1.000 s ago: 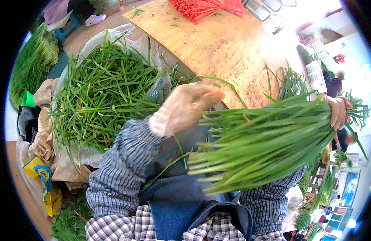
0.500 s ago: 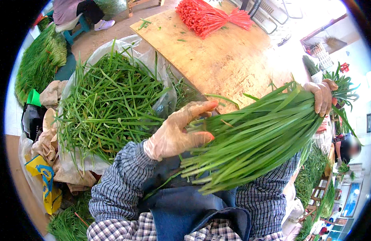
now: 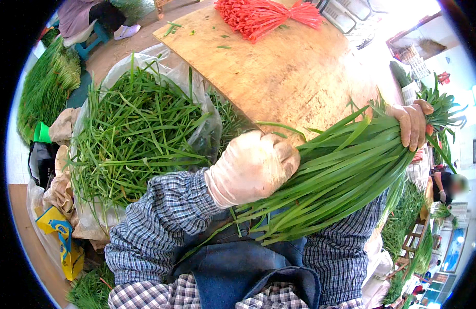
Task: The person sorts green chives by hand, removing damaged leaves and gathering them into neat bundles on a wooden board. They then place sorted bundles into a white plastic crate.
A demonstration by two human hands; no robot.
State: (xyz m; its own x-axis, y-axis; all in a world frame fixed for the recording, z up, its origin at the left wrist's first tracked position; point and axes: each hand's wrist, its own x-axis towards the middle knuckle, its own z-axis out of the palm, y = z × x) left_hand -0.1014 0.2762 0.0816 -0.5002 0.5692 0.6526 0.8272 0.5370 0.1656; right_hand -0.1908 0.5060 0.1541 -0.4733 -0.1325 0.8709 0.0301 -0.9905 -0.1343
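My right hand, in a soiled thin glove, is wrapped around a thick bunch of garlic chives near a red band. The long flat leaves fan down and leftward across my lap. Closed at the upper left edge of this bunch is my gloved left hand, its curled fingers gripping among the leaves, with the fingertips hidden. To the left stands a clear plastic bag, heaped with loose cut green leaves.
A wooden board table lies ahead, bearing a bundle of red ties and leaf scraps. Another chive pile stands far left near a seated person. A yellow and blue packet lies lower left. Further greens line the right.
My left hand has gone from spread fingers to a closed grip and moved slightly right against the leaves. The right hand keeps its hold. The view has shifted slightly.
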